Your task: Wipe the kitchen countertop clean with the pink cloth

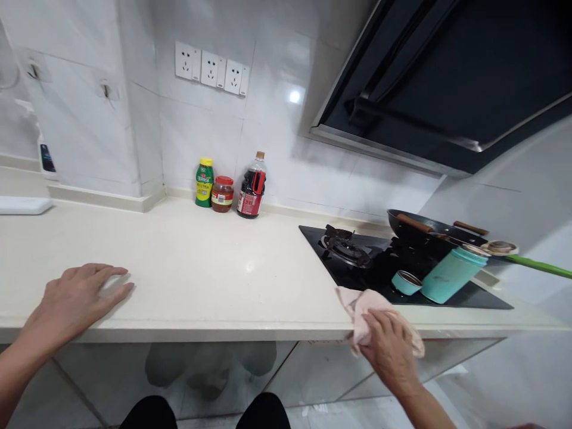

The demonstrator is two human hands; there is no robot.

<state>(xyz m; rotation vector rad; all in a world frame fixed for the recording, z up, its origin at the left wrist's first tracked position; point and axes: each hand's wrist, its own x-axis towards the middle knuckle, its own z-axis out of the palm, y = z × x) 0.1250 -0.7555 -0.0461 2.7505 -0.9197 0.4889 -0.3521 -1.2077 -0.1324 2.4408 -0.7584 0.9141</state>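
My right hand grips a pale pink cloth at the front edge of the counter, just before the black gas stove. Part of the cloth lies on the countertop and part hangs over the edge. At the left, my left hand is open over the pale countertop, thumb and fingers apart, holding nothing. Near the cloth, a teal cup-like lid and a teal bottle stand on the stove.
A wok sits on the right burner, with a green-handled utensil beside it. Along the wall stand a green bottle, a red-lidded jar and a dark sauce bottle. Overhead hangs a black range hood.
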